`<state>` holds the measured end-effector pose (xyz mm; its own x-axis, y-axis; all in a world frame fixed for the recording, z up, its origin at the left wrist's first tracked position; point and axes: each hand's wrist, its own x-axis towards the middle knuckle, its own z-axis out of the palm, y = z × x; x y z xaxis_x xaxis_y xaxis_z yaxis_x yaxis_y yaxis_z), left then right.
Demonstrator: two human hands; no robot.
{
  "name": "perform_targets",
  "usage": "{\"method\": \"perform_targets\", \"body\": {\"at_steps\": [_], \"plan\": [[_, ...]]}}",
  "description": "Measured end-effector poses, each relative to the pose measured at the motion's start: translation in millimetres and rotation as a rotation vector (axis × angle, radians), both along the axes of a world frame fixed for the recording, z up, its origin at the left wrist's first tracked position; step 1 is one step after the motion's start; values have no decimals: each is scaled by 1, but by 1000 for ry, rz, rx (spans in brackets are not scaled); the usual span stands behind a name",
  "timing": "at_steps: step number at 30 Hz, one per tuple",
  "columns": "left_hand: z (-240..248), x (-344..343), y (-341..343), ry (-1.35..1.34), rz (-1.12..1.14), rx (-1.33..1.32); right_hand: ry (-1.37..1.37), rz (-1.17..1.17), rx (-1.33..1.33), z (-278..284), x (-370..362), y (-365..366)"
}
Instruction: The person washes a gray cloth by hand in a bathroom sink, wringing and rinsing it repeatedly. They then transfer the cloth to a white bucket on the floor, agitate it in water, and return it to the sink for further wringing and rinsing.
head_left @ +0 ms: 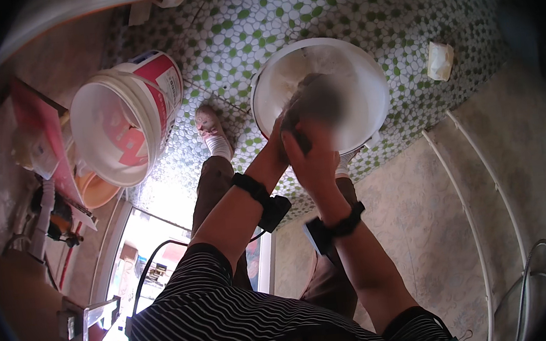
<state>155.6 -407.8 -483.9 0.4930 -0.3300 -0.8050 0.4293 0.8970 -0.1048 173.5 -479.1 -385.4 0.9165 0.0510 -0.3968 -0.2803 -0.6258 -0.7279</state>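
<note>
Head view: white bucket point(371, 90) on pebble-patterned floor point(235, 37).
Left hand point(277, 141): fingers hidden; cannot tell grip.
Right hand point(315, 161): fingers curled around dark item point(305, 97), partly blurred.

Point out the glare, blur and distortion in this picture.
Head view: glare whites out the opening at lower left; head view: a smudge blurs the dark item over the white tub; head view: wall pipes bow, corners black.

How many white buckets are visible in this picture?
2: a white bucket beneath the left hand and right hand, and a red-marked white bucket on the picture's left. Others could be hidden from view.
</note>
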Motion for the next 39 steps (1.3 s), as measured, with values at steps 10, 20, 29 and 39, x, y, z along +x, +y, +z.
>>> {"method": "perform_targets", "body": {"at_steps": [10,20,29,39], "plan": [[38,25,-19,155,-156,297,412,-194,-187,-81,43,-65],[32,5,19,8,-124,332,67,466,-509,-181,17,-83],[42,4,9,104,-226,241,571,329,-128,-180,49,-90],[27,11,-9,-237,185,-416,147,437,37,103,22,-35]]}}
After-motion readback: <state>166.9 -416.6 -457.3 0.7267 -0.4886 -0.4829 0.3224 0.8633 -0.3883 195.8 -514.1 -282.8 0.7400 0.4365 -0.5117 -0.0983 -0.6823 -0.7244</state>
